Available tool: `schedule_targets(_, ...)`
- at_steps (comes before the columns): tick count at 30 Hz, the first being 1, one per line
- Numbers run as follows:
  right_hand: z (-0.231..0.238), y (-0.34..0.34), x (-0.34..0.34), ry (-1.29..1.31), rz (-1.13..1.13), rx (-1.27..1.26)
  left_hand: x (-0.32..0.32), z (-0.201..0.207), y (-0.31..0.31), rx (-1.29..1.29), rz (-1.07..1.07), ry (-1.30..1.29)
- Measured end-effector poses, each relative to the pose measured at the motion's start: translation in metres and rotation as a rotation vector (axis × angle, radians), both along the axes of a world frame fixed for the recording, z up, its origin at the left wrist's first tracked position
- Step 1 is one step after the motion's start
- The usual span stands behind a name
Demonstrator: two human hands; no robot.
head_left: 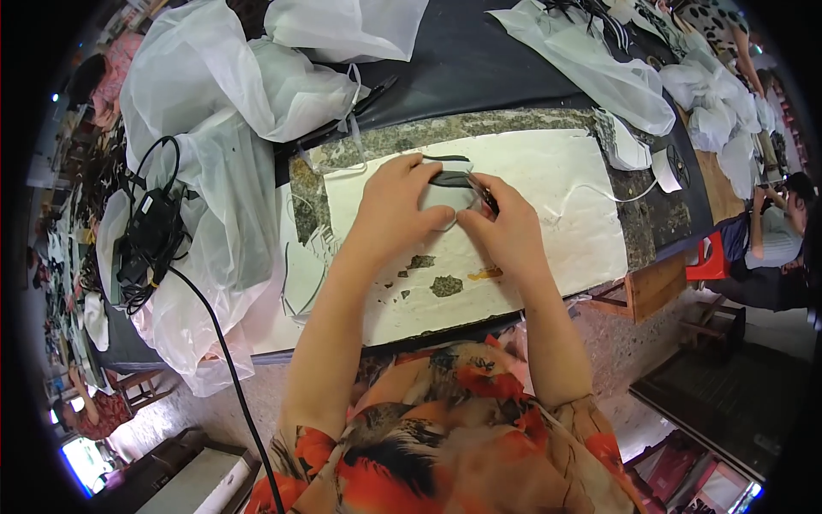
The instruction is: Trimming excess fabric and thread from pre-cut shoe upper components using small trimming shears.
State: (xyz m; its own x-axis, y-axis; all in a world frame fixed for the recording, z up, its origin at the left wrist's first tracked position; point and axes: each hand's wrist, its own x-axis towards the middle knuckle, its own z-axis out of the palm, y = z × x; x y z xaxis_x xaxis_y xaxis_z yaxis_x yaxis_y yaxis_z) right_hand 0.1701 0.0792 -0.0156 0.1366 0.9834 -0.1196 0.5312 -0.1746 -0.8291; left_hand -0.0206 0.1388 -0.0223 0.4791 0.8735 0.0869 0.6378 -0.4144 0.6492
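My left hand point(396, 210) presses a small pale grey-green piece point(438, 199) with a dark strip point(450, 178) across it, its thumb and fingers curled at the piece's left side. From the right, my right hand point(507, 224) closes in a pinch on a slim dark tool point(490, 200), whose tip meets the strip's right end. The tool's exact kind is mostly hidden by the fingers. Both hands work low over a worn white sheet point(556, 197), on a speckled board point(385, 134). A second dark strip point(447, 158) lies just beyond the piece.
White plastic bags point(205, 77) crowd the left, with a black power adapter point(154, 214) and its cable point(214, 317). White cut pieces point(302, 276) lie left of my forearm. At right stand a spool of white tape point(670, 169) and stacked pale pieces point(622, 144). Another person point(775, 227) sits far right.
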Motion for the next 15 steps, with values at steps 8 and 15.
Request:
schedule_targets(8, -0.005, -0.023, 0.007, 0.133, -0.06, 0.115, 0.002, -0.003, -0.058, 0.064, 0.13, -0.028)
schedule_targets(15, -0.011, -0.03, 0.007, 0.204, -0.072, 0.068, -0.001, -0.015, -0.079, 0.165, 0.14, 0.011)
